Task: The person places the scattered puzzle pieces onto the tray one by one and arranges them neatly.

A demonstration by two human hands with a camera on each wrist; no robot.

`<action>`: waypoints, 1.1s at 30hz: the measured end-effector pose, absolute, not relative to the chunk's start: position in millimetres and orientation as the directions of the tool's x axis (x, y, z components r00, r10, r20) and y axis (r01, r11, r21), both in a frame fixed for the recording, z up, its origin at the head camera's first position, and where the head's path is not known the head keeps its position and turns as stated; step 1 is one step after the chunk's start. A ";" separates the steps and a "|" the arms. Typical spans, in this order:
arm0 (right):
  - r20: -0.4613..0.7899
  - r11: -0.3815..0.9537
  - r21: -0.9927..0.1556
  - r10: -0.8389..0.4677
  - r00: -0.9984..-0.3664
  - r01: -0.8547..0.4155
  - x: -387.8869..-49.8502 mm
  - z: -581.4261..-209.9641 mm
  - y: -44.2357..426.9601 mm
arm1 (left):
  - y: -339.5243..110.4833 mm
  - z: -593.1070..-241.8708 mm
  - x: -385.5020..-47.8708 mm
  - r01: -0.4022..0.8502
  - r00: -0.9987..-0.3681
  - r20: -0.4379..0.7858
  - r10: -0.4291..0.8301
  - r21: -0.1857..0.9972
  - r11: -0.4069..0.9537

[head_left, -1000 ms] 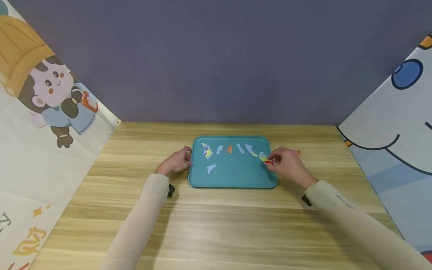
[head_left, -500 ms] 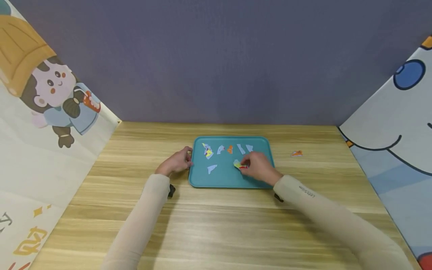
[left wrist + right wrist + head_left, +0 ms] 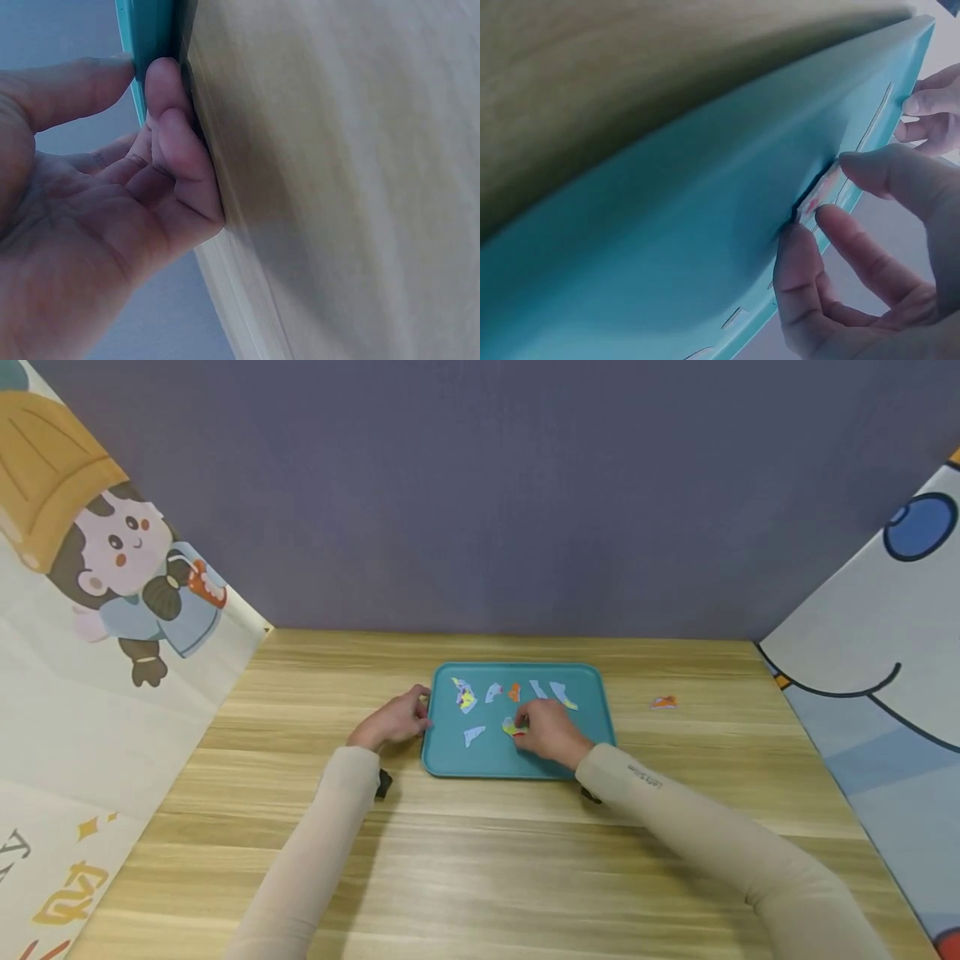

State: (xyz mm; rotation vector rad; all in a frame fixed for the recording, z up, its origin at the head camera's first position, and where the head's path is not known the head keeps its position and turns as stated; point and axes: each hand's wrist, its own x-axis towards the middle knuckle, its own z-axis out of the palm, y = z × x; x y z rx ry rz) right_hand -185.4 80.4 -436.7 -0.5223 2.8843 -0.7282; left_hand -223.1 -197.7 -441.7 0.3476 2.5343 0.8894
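Observation:
My left hand [image 3: 393, 720] holds the left rim of the teal tray [image 3: 517, 767]. In the left wrist view the thumb touches the rim and curled fingers [image 3: 184, 157] sit at its underside near the table. Over the tray's middle, my right hand [image 3: 553, 733] pinches a yellow, red and pale puzzle piece [image 3: 510, 727] between thumb and fingers. The right wrist view shows that piece [image 3: 819, 193] low over the tray surface, partly covered by fingertips. To its left lies a pale piece [image 3: 473, 735]. Along the tray's back sit a joined multicoloured cluster [image 3: 464, 696] and an orange piece [image 3: 514, 692].
More pale pieces lie in the back row, including a curved one [image 3: 563, 695] at the right. Outside the tray, an orange piece [image 3: 663, 702] rests on the wooden table [image 3: 480, 868]. A dark wall [image 3: 480, 502] stands behind, with printed panels at both sides.
My right hand has carried the yellow and red piece leftward from the tray's right edge to its middle. The orange piece on the table is now uncovered. My left hand stays put.

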 end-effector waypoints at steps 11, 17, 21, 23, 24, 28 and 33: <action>0.013 0.803 -0.505 -0.357 -0.934 -0.315 -184.0 -437.7 88.7 | -197.3 -441.3 -223.4 0.109 -0.875 -0.302 0.378 0.639 0.761; 0.030 0.807 -0.520 -0.311 -0.950 -0.281 -186.7 -431.7 103.2 | -196.6 -441.3 -222.9 0.099 -0.877 -0.306 0.371 0.640 0.762; -0.013 0.802 -0.551 -0.283 -0.959 -0.229 -190.4 -426.4 116.5 | -195.8 -440.5 -223.5 0.108 -0.877 -0.304 0.371 0.629 0.770; -0.014 0.810 -0.546 -0.267 -0.964 -0.216 -191.8 -424.8 124.5 | -195.2 -440.4 -224.1 0.116 -0.876 -0.303 0.375 0.622 0.774; -0.005 0.815 -0.538 -0.259 -0.966 -0.216 -192.3 -424.5 129.0 | -194.9 -440.6 -224.3 0.117 -0.876 -0.303 0.375 0.620 0.776; 0.056 0.832 -0.506 -0.232 -0.971 -0.228 -193.1 -426.3 148.2 | -194.2 -440.3 -224.8 0.120 -0.875 -0.305 0.377 0.617 0.778; 0.078 0.830 -0.513 -0.210 -0.975 -0.220 -193.2 -426.2 173.4 | -194.8 -439.9 -224.2 0.111 -0.875 -0.308 0.372 0.621 0.776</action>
